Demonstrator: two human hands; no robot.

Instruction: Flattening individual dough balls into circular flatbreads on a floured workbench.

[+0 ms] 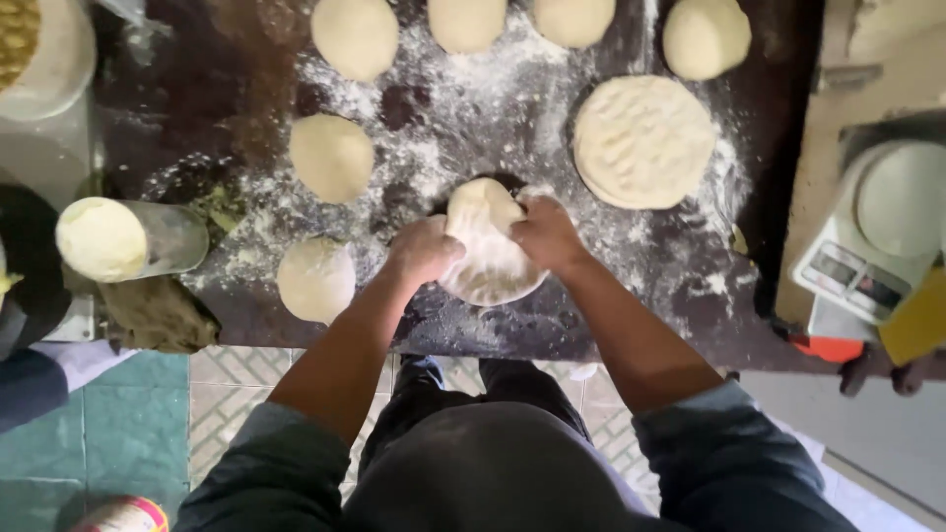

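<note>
From my remote seat the light was soft and even, daylight-like, coming mostly from above. The dark tabletop (256, 89) stayed dim while the flour and dough rounds (332, 158) glowed pale, nearly washed out. Shadows were faint. The whole frame looked slightly soft, with wide-angle stretching at the edges.

Top row of dough balls (466, 22) cut off by the upper edge. Woven basket (15, 37) clipped at the top-left corner. Left fingers (445, 246) tucked out of sight under the flattened dough (490, 258). Scale display (853, 279) too blurred to read. Colourful tin (123, 515) cropped at the bottom edge.
</note>
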